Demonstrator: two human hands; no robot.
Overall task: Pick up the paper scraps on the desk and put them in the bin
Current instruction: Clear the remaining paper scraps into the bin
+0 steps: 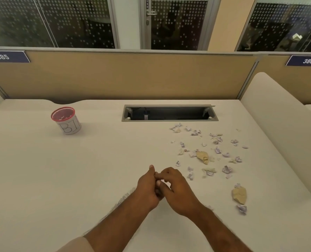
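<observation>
Several crumpled paper scraps (pixel 217 150), white with purple lines, lie scattered over the right half of the desk (pixel 78 170). Among them are two larger tan wads, one in the middle of the scatter (pixel 203 157) and one nearer me (pixel 239 194). The bin (pixel 66 120), a small red-rimmed cup with a white hand-lettered label, stands upright at the far left and has a few scraps inside. My left hand (pixel 147 186) and right hand (pixel 177 192) meet above the desk's middle with curled fingers touching each other. No scrap shows between them.
An open cable slot (pixel 169 113) is cut into the desk behind the scraps. A tan partition (pixel 133 77) closes the back, and a white side divider (pixel 278 124) rises on the right. Number plates read 385 (pixel 3 56) and 386 (pixel 308 61).
</observation>
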